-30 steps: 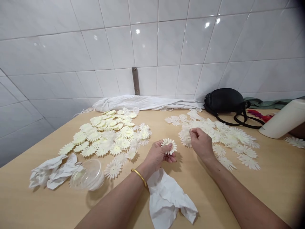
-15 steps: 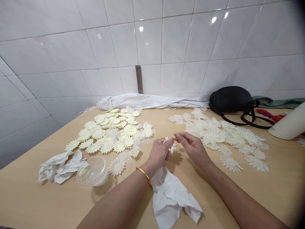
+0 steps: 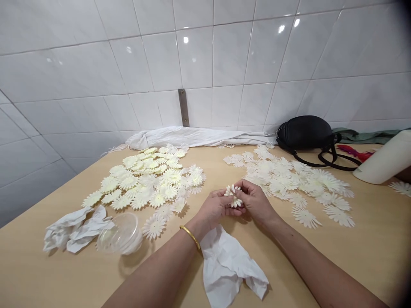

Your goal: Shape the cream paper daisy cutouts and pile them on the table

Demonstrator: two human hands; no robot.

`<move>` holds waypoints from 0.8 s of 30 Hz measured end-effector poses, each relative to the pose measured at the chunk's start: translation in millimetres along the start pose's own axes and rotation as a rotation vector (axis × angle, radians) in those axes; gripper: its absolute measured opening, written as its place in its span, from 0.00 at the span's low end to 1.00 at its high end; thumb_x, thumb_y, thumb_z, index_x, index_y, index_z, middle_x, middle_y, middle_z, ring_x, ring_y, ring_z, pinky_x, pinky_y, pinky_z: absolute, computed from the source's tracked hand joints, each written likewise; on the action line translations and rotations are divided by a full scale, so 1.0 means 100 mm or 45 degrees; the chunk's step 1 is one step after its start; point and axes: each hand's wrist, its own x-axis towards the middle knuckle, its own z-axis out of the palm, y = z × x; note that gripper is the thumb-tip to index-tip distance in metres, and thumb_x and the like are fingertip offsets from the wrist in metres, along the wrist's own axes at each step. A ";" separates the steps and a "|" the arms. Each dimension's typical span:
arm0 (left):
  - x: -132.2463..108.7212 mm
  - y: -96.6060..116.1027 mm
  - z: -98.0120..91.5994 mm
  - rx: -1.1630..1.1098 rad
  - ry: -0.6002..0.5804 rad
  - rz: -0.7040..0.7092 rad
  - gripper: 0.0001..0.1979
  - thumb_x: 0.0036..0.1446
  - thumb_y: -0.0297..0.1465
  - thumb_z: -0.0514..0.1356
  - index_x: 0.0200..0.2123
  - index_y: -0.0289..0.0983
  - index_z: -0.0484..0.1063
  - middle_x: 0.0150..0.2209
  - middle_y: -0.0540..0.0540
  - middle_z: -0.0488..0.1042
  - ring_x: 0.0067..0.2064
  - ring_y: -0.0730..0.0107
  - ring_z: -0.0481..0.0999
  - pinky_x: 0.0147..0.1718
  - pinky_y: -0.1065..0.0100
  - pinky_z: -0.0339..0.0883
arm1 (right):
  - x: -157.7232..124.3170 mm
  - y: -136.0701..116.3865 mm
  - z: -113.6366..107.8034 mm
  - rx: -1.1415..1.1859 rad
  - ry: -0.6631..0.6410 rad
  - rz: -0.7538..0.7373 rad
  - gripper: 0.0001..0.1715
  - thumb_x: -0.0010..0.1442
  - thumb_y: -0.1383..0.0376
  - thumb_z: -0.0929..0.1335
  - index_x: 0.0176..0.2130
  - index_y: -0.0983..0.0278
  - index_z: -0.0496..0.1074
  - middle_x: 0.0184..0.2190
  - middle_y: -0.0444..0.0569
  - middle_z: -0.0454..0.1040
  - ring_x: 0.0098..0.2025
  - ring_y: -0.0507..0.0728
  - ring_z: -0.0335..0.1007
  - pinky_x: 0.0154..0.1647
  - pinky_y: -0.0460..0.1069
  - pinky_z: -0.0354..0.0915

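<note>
Between my two hands is a small cream-white artificial flower [image 3: 233, 197] with narrow petals, held up above the table. My left hand [image 3: 214, 208] grips it from the left, fingers closed beneath it. From the other side, the thumb and fingers of my right hand [image 3: 255, 200] pinch its edge. A crumpled white tissue [image 3: 229, 267] lies just below my hands. To the left spreads a heap of pale yellow flower cutouts [image 3: 144, 179], and to the right a heap of whiter flower cutouts [image 3: 289, 175].
A clear plastic cup [image 3: 120, 233] and crumpled paper [image 3: 75, 226] sit at the left. A white cloth [image 3: 192, 137] runs along the tiled wall. At the right are a black bag [image 3: 305, 132] with a strap and a white cylindrical container [image 3: 383, 158].
My right hand has come left and closed on the flower's edge, where it was apart before. The flower now faces up more openly. The whole view has shifted slightly.
</note>
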 end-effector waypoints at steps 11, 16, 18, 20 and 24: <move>-0.02 0.03 -0.01 0.318 0.349 0.091 0.11 0.41 0.33 0.63 0.23 0.33 0.65 0.16 0.50 0.67 0.16 0.75 0.68 0.16 0.74 0.61 | -0.03 -0.03 0.02 0.270 -0.230 0.102 0.14 0.45 0.58 0.71 0.28 0.63 0.65 0.20 0.40 0.68 0.21 0.50 0.63 0.24 0.46 0.59; -0.02 0.02 -0.02 0.383 0.497 0.251 0.23 0.38 0.36 0.65 0.14 0.37 0.50 0.10 0.59 0.52 0.12 0.83 0.56 0.13 0.76 0.55 | 0.01 -0.02 -0.03 0.449 -0.202 0.188 0.14 0.43 0.60 0.73 0.26 0.65 0.66 0.21 0.40 0.67 0.23 0.47 0.60 0.24 0.43 0.56; -0.01 0.01 -0.02 0.312 0.450 0.229 0.23 0.38 0.39 0.65 0.15 0.37 0.51 0.11 0.58 0.52 0.12 0.83 0.55 0.13 0.76 0.54 | 0.04 -0.01 -0.05 0.480 -0.195 0.191 0.13 0.43 0.61 0.73 0.25 0.64 0.67 0.21 0.40 0.66 0.23 0.46 0.59 0.25 0.43 0.57; 0.00 0.01 -0.04 0.177 0.363 0.156 0.21 0.39 0.41 0.64 0.18 0.36 0.56 0.12 0.57 0.56 0.13 0.81 0.59 0.14 0.76 0.55 | 0.06 0.01 -0.07 0.482 -0.134 0.164 0.14 0.42 0.61 0.74 0.25 0.64 0.67 0.20 0.39 0.66 0.23 0.46 0.58 0.24 0.43 0.57; 0.02 0.04 -0.08 -0.064 0.269 0.078 0.18 0.40 0.42 0.65 0.24 0.35 0.62 0.14 0.53 0.62 0.19 0.76 0.68 0.20 0.75 0.58 | 0.13 0.02 -0.12 0.464 0.177 0.068 0.17 0.37 0.60 0.75 0.23 0.64 0.65 0.18 0.38 0.64 0.20 0.46 0.57 0.21 0.42 0.55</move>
